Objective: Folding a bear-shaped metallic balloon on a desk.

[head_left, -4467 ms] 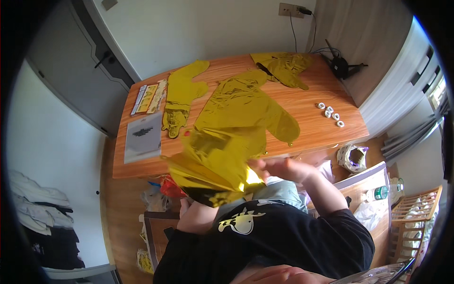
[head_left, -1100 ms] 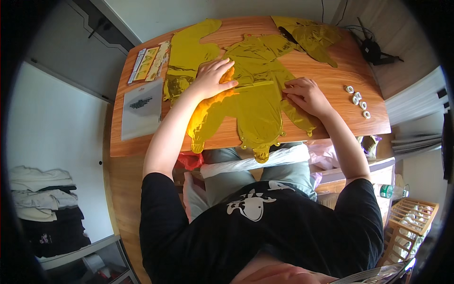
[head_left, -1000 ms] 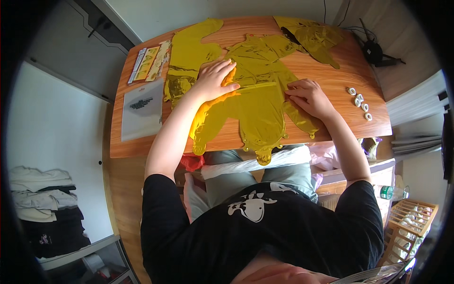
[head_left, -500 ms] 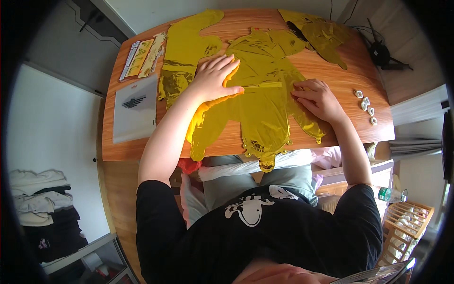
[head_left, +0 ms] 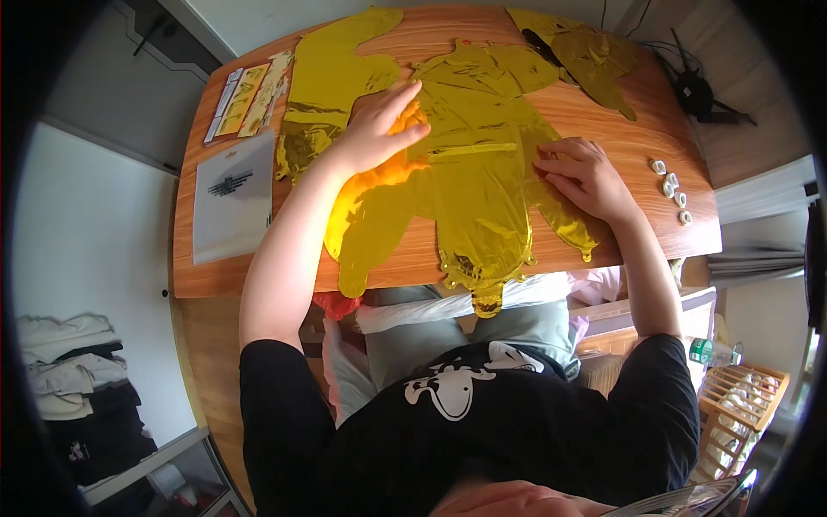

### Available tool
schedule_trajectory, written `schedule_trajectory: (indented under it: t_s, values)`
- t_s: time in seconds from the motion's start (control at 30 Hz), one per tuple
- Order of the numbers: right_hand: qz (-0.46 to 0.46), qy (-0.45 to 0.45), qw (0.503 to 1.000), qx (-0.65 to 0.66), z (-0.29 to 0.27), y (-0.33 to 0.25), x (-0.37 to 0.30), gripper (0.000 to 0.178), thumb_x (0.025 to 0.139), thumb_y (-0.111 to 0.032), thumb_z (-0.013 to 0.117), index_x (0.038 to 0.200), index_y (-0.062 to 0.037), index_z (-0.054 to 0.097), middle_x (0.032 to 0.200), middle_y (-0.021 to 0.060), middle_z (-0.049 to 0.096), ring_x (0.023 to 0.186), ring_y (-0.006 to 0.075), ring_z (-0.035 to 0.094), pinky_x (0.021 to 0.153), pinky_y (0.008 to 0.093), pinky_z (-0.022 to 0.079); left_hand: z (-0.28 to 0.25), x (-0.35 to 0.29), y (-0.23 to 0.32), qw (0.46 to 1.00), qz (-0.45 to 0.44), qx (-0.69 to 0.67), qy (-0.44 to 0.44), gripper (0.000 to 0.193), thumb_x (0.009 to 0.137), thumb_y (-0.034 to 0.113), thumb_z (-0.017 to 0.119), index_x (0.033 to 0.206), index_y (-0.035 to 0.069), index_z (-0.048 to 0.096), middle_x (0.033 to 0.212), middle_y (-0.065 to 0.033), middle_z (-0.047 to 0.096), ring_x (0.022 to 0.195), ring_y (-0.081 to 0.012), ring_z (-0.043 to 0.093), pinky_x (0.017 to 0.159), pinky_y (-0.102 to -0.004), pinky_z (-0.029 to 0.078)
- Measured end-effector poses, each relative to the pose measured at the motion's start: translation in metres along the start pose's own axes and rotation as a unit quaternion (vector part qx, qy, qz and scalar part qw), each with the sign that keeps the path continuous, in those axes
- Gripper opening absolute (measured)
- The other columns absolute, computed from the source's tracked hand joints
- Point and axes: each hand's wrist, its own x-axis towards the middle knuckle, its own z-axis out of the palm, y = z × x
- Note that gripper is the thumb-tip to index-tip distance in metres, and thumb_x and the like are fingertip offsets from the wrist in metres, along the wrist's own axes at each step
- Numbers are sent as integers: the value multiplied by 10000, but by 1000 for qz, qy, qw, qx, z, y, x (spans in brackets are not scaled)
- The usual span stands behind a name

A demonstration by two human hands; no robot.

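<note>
A flat, uninflated gold foil balloon [head_left: 478,194], with limb-like lobes and small tabs at its lower end, lies across the middle of the table. My left hand [head_left: 376,129] is spread over its upper left part, thumb held away from the fingers. It holds nothing; whether the palm touches the foil is hard to tell. Bright orange light shows on the foil below it. At the balloon's right lobe, my right hand [head_left: 588,179] has bent fingers drawn toward the thumb on the foil's edge. A second flat gold foil piece [head_left: 332,82] lies left of my left hand.
More folded gold foil [head_left: 581,56] sits at the back right, near a black antenna device [head_left: 693,86]. Several small white tape rolls [head_left: 669,185] are at the right. Printed cards [head_left: 245,99] and a clear sleeve [head_left: 231,198] lie left. The balloon's tip overhangs the front edge.
My left hand has shifted slightly left and appears raised, its fingers now seen more from the side. My right hand keeps its place on the balloon's right lobe. The view has shifted a little.
</note>
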Motion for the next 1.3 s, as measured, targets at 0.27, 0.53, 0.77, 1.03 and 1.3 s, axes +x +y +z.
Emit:
schedule_trajectory:
  t_s: [0.27, 0.53, 0.77, 1.03, 1.3]
  values:
    - [2, -1, 1000, -5, -5, -1, 2, 283, 865, -81, 725, 1143, -86, 779, 1277, 113, 682, 1192, 322, 617, 1032, 438, 448, -21, 2, 4, 992, -24, -122, -23, 816, 990, 582, 593, 1612, 124, 329, 1698, -118, 258, 1562, -319, 249, 1266, -503, 241]
    - [7, 0, 1000, 5, -4, -4, 1, 293, 850, -86, 743, 1141, -98, 782, 1271, 103, 690, 1183, 314, 616, 1036, 434, 446, -2, -6, 25, 965, 12, 258, -42, 857, 940, 749, 489, 1629, 270, 313, 1721, -74, 201, 1590, -284, 172, 1281, -578, 97]
    - [-4, 25, 1000, 3, -4, -4, 3, 267, 835, -113, 772, 1101, -121, 800, 1208, 86, 714, 1132, 303, 633, 977, 426, 471, 7, -2, 16, 973, 71, 215, -48, 771, 972, 661, 546, 1608, 262, 372, 1701, -110, 258, 1583, -287, 204, 1281, -569, 81]
    - [-4, 10, 1000, 11, -6, -3, 3, 281, 859, -106, 746, 1137, -102, 787, 1259, 101, 694, 1152, 309, 630, 1009, 436, 466, 7, 0, 17, 975, 50, 208, -55, 777, 945, 620, 622, 1597, 263, 394, 1688, -135, 281, 1579, -275, 216, 1289, -540, 107]
    - [1, 5, 1000, 11, -5, -3, 1, 287, 856, -96, 744, 1139, -101, 787, 1265, 109, 692, 1160, 317, 624, 1018, 440, 462, 7, 1, 14, 974, 55, 212, -63, 832, 933, 707, 574, 1605, 258, 377, 1696, -122, 265, 1579, -274, 216, 1299, -490, 114]
